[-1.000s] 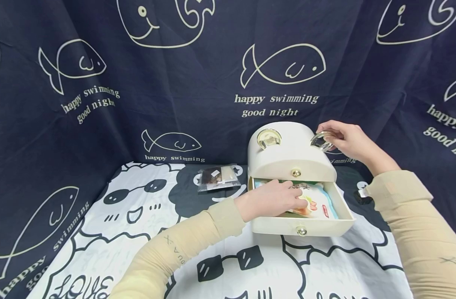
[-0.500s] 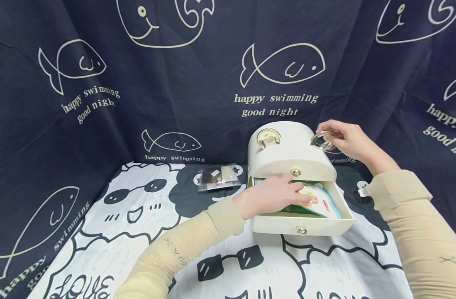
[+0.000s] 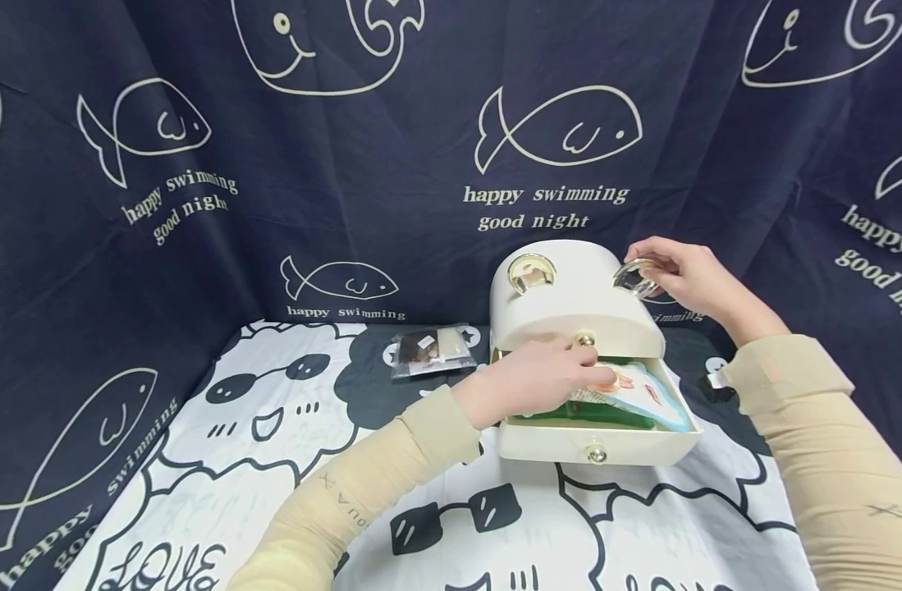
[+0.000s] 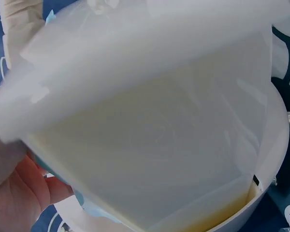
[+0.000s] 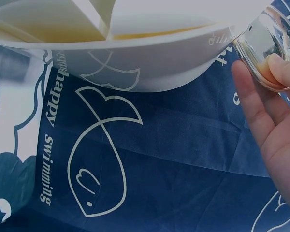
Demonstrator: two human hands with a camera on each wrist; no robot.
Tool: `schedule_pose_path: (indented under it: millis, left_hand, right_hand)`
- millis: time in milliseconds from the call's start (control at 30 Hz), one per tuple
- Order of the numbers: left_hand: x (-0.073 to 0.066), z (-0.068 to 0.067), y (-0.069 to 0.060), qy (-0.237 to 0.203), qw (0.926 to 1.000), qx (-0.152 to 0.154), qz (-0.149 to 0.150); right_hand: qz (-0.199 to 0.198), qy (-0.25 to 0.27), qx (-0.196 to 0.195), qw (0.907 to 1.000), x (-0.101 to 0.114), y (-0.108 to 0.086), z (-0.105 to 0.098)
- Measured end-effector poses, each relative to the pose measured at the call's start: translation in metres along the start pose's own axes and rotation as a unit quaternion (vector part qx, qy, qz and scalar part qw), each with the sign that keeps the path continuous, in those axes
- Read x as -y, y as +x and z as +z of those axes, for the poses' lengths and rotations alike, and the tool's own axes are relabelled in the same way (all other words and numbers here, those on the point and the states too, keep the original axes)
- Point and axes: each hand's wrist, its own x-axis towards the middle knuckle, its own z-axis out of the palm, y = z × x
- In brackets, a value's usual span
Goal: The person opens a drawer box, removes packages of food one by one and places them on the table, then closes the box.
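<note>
Your left hand [image 3: 532,379] has its fingers curled on a glossy plastic packet [image 3: 646,392], tilted over something green [image 3: 609,414] in the pulled-out drawer [image 3: 547,443]. Your right hand [image 3: 683,271] pinches the shiny round ear [image 3: 628,279] of the smooth white box [image 3: 579,287] between thumb and fingers.

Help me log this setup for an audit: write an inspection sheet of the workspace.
Surface: cloth printed with cartoons.
Job's things: box, lower drawer pulled out; packet tilted above a green item inside the drawer.
Clutter: pouch on the cloth, left of the box.
Hands: left hand holds the packet; right hand pinches a shiny disc on the box.
Cables: nothing seen.
Surroundings: curtain printed with fish and words.
</note>
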Motion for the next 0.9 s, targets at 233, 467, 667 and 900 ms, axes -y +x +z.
schedule_pose_path:
  millis: [233, 467, 667, 900]
  left_hand:
    - [-0.006, -0.01, -0.005, -0.005, 0.9996, -0.027, 0.003]
    - [-0.012, -0.019, -0.01, -0.001, 0.9992, -0.04, 0.006]
    - [-0.017, -0.026, -0.017, 0.005, 0.9985, -0.054, 0.002]
    - [-0.023, -0.038, -0.024, 0.015, 0.9975, -0.069, -0.007]
  right_hand:
    - [0.0, 0.002, 0.001, 1.0, 0.001, 0.001, -0.001]
    - [0.003, -0.006, 0.001, 1.0, 0.001, 0.0, 0.0]
    - [0.012, -0.002, 0.009, 0.9999, 0.0, -0.001, 0.0]
    - [0.015, -0.009, 0.002, 0.9998, 0.0, -0.001, 0.0]
